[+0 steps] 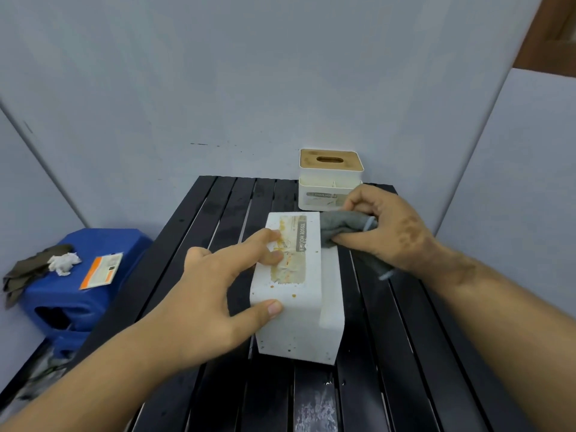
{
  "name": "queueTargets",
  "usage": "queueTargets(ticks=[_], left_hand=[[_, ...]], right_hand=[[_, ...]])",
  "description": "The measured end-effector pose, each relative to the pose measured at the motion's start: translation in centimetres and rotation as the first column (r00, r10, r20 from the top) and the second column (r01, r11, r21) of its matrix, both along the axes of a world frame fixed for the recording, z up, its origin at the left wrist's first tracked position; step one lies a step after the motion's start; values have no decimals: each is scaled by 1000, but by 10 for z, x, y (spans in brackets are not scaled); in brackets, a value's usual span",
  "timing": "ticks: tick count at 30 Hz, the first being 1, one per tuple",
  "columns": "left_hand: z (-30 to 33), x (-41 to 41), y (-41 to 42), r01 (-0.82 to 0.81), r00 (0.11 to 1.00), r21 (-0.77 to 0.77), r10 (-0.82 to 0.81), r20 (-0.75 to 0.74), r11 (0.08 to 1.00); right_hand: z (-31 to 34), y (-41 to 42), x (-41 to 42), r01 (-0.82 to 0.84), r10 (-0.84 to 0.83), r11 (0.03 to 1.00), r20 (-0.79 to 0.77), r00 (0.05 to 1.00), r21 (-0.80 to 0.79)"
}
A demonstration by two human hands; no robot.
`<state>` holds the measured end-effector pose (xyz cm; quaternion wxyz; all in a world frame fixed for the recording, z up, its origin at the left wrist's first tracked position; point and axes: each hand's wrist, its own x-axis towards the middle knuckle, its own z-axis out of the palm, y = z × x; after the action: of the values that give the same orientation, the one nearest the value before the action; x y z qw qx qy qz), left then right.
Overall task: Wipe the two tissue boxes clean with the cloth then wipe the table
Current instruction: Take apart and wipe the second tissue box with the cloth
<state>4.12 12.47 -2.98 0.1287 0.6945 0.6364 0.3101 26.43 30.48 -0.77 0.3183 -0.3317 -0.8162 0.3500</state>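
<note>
Head view: hands (218, 294) steady stained tissue box (299, 294), contents apparently hidden.

A stained white tissue box (297, 294) is steadied by the left hand (215, 294) on a black slatted table (389, 353) while a grey cloth (341, 227) is gripped against it by the right hand (386, 229).
</note>
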Motion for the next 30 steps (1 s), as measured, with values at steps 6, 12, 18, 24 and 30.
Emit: queueTargets(ticks=[6,12,18,24,30], left_hand=[[1,3,-1,-22,999,8,22,-27,1000],[5,8,-3,-13,1000,-7,12,-28,1000],[4,11,-4,-29,998,27,30,-61,999],[3,13,-4,-38,997,41,41,-73,998],[6,14,-5,-42,996,33,44,-83,999]], right_hand=[[-2,-10,-11,-44,45,999,65,997,-11],[-6,-6,-11,82,-83,994,11,997,66],[2,-13,4,-89,92,996,103,990,-30],[-11,-19,-8,76,-74,995,-25,997,60],[17,-32,24,-63,48,996,213,976,65]])
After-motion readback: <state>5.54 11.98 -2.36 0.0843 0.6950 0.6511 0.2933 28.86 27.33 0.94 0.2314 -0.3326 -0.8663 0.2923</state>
